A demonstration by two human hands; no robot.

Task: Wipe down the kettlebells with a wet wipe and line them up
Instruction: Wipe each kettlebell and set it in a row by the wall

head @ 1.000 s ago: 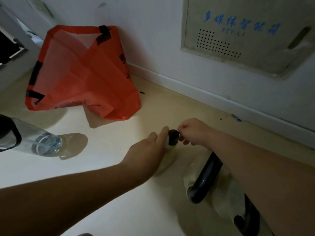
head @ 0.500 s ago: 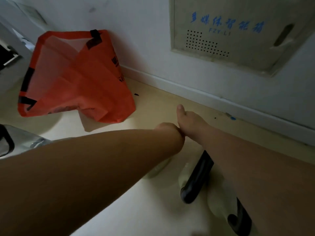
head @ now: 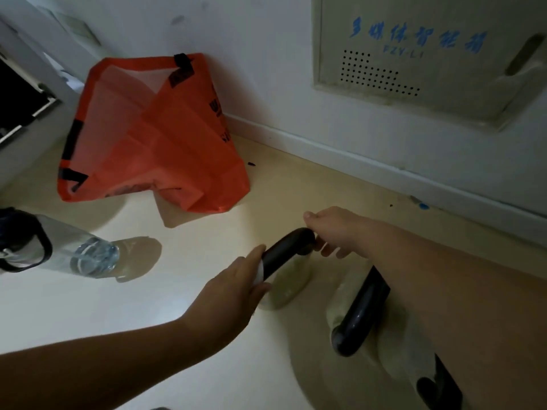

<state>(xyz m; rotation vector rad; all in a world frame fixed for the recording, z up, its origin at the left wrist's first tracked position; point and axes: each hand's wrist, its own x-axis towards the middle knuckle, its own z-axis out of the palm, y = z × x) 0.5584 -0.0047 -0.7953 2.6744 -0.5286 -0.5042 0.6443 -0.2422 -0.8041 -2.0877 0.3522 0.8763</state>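
The bag (head: 154,137) is orange with black strips and black print. The far kettlebell (head: 284,253) has a pale cream body and a glossy black handle; the near kettlebell (head: 361,315) shows the same cream and black. The wipe (head: 259,273) is white. The bottle (head: 80,255) is clear with a black strap. The floor (head: 207,335) is pale yellow. The panel (head: 444,93) is greyish beige with blue characters and rows of dark dots.

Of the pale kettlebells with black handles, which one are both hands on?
The farthest kettlebell, nearest the orange bag: left hand and right hand grip its black handle.
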